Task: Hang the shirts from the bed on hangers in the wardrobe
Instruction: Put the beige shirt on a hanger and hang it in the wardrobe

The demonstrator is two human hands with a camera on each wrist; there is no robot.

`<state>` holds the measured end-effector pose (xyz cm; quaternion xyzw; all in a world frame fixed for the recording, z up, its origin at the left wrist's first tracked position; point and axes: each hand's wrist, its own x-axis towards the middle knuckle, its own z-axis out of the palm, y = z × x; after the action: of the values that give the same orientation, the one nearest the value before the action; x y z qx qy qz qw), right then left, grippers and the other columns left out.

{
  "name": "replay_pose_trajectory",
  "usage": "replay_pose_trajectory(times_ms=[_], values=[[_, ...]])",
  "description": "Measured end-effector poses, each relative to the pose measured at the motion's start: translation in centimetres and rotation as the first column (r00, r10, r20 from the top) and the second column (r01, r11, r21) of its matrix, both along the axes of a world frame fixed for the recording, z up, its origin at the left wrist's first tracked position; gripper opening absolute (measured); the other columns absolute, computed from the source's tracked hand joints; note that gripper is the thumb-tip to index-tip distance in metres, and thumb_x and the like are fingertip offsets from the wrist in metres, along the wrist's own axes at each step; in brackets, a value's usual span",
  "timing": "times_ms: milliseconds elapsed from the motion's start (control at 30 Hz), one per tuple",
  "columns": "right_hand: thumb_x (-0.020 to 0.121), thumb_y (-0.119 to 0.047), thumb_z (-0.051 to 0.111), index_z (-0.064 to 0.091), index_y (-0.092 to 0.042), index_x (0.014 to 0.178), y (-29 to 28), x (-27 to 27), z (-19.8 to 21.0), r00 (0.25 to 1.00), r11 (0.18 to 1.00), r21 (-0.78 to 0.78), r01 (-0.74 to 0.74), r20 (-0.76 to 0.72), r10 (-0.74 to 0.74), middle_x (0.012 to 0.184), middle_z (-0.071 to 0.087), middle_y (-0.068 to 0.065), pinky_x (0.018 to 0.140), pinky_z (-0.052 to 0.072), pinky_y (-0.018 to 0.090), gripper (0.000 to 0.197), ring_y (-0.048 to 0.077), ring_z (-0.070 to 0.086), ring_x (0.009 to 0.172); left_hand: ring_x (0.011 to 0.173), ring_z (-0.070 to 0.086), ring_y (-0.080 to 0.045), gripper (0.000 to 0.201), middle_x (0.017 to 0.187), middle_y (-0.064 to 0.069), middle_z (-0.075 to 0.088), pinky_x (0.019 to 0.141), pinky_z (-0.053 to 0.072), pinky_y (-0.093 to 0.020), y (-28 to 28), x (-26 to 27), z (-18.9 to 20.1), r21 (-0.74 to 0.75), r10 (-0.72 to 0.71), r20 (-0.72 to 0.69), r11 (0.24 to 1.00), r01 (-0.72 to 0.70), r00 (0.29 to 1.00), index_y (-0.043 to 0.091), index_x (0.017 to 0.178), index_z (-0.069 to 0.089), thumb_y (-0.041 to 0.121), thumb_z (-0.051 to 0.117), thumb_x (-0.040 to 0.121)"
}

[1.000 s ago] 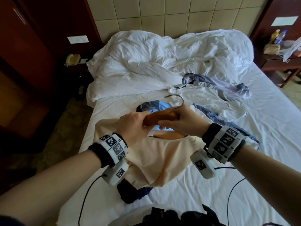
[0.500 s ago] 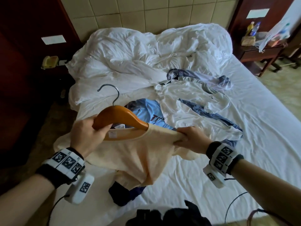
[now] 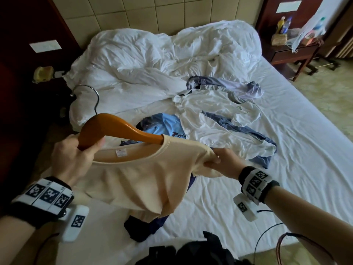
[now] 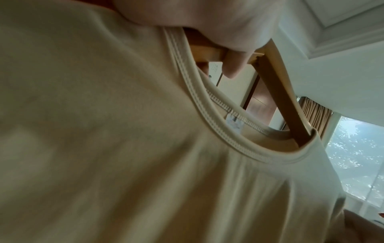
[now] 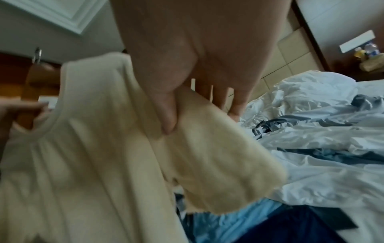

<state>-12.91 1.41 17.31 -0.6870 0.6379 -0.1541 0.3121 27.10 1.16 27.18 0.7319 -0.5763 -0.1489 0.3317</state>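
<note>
The bed carries a crumpled white duvet along its head edge. Mid-bed lie a white shirt, a light blue shirt and a grey-blue garment; a dark navy garment lies near the foot edge.

Your head view is dim, with soft daylight on the white duvet; the left edge sinks into near-black and straight lines bow outward. Your left wrist view shows a bright, washed-out window. Your right wrist view is smeared with motion blur.
</note>
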Motion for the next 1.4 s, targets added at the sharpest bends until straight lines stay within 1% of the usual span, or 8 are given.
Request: replay_pose_trajectory(times_ms=[267,467,700,833,1033,1167,1267,1400], values=[[0.071,-0.049,0.07,0.07,-0.006,0.086,-0.7,-0.1,-2.4,0.973,0.972,0.233,-0.011,-0.222,0.064,0.085,0.07,0.011,0.071,0.053,0.038,0.046,0.027,0.064,0.079,0.086,0.061,-0.032,0.057,0.085,-0.009,0.067,0.081,0.05,-0.049,-0.6,0.2,0.4,0.001,0.021,-0.025,1.0,-0.021,0.999,0.016,0.08,0.065,0.072,0.061,0.069],[0.076,-0.04,0.075,0.068,-0.014,0.094,-1.1,0.0,-3.4,0.953,0.961,0.266,-0.074,-0.267,0.147,0.088,0.066,0.004,0.075,0.052,0.035,0.032,0.023,0.062,0.084,0.083,0.058,-0.033,0.051,0.086,-0.013,0.066,0.076,0.047,-0.045,-0.6,0.3,0.1,-0.019,-0.01,0.07,1.0,0.011,0.998,0.02,0.079,0.061,0.07,0.059,0.074],[0.059,-0.062,0.084,0.031,-0.03,0.152,-3.2,1.9,5.9,0.968,0.969,-0.034,-0.244,-0.068,0.241,0.137,0.049,-0.005,0.109,0.033,0.034,0.112,0.017,0.039,0.127,0.072,0.062,-0.028,0.056,0.067,-0.004,0.066,0.069,0.051,-0.042,-0.9,-0.4,0.6,0.052,-0.046,0.042,0.998,0.044,0.998,0.013,0.067,0.065,0.069,0.064,0.069],[0.066,-0.051,0.086,0.049,-0.024,0.14,-2.7,7.7,11.8,0.93,0.915,-0.216,-0.341,0.063,0.362,0.121,0.06,-0.009,0.092,0.036,0.015,0.087,0.004,0.051,0.108,0.068,0.063,-0.027,0.046,0.059,0.005,0.061,0.061,0.043,-0.033,-0.8,-3.4,0.9,0.079,-0.143,0.132,0.988,0.133,0.981,0.023,0.058,0.058,0.064,0.069,0.074],[0.068,-0.034,0.087,0.066,-0.019,0.096,-4.7,13.3,12.1,0.94,0.971,-0.124,-0.203,0.252,0.229,0.07,0.067,-0.008,0.068,0.053,0.032,0.038,0.011,0.066,0.064,0.075,0.068,-0.025,0.055,0.07,0.002,0.07,0.072,0.053,-0.039,-0.7,-5.9,0.4,0.03,-0.274,0.245,0.961,0.275,0.93,0.025,0.083,0.069,0.077,0.056,0.069],[0.072,-0.016,0.082,0.072,-0.021,0.088,-5.3,12.1,12.5,0.958,0.98,-0.167,-0.111,0.246,0.15,0.073,0.072,-0.002,0.068,0.055,0.032,0.02,0.009,0.068,0.069,0.076,0.065,-0.006,0.053,0.078,0.015,0.068,0.071,0.053,-0.032,-0.8,-2.3,0.5,0.068,-0.355,0.141,0.935,0.349,0.924,0.035,0.092,0.063,0.079,0.064,0.062],[0.07,-0.008,0.083,0.068,-0.029,0.079,-6.0,10.9,13.6,0.955,0.969,-0.238,-0.062,0.269,0.128,0.066,0.064,-0.005,0.056,0.044,0.015,0.027,-0.002,0.055,0.053,0.074,0.063,-0.003,0.043,0.078,0.013,0.068,0.064,0.052,-0.031,-0.4,1.8,0.3,0.204,-0.34,0.141,0.929,0.309,0.93,0.031,0.088,0.064,0.063,0.079,0.064],[0.069,-0.008,0.084,0.071,-0.016,0.08,-6.1,9.9,16.4,0.958,0.947,-0.305,-0.103,0.225,0.177,0.069,0.065,0.013,0.058,0.044,0.031,0.019,0.009,0.053,0.06,0.062,0.066,-0.003,0.024,0.066,0.01,0.07,0.057,0.051,-0.031,0.3,4.6,-1.9,0.288,-0.239,-0.095,0.923,0.257,0.966,0.026,0.083,0.068,0.029,0.088,0.071]])
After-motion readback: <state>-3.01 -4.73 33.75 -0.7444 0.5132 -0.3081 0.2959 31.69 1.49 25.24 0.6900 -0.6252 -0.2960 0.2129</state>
